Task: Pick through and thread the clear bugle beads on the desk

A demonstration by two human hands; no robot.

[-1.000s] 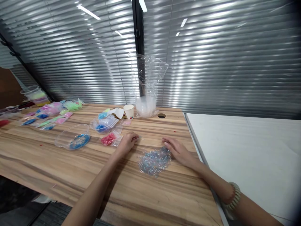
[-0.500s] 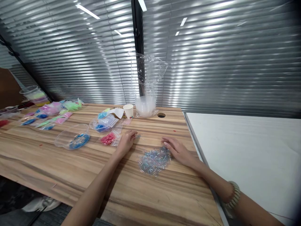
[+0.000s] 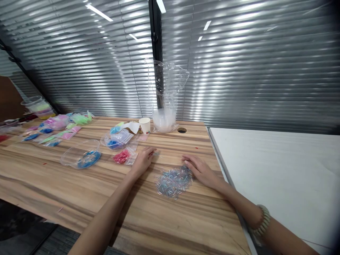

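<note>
Tube beads (image 3: pixel 174 182), glassy and bluish, lie in a loose pile on the counter (image 3: pixel 180 223), nearer to me than the fingertips of both hands. On the left hand (image 3: pixel 143 160) I see the fingers curled inward, a few clear bits (image 3: pixel 157 154) just beside the tips; how wide the gap is, or whether anything is pinched, I can't tell. On the right hand (image 3: pixel 202 170) the fingers reach out close together, thumb just under them, at the pile's far right edge; I can't make out whether they meet or grip a bead. Both hands sit low, backs up, the right wrist wearing a bracelet (image 3: pixel 262 221). A bag of red pieces (image 3: pixel 121 157) lies just left of the left hand. Both palms are hidden from me, and the forearms are cut off below.
</note>
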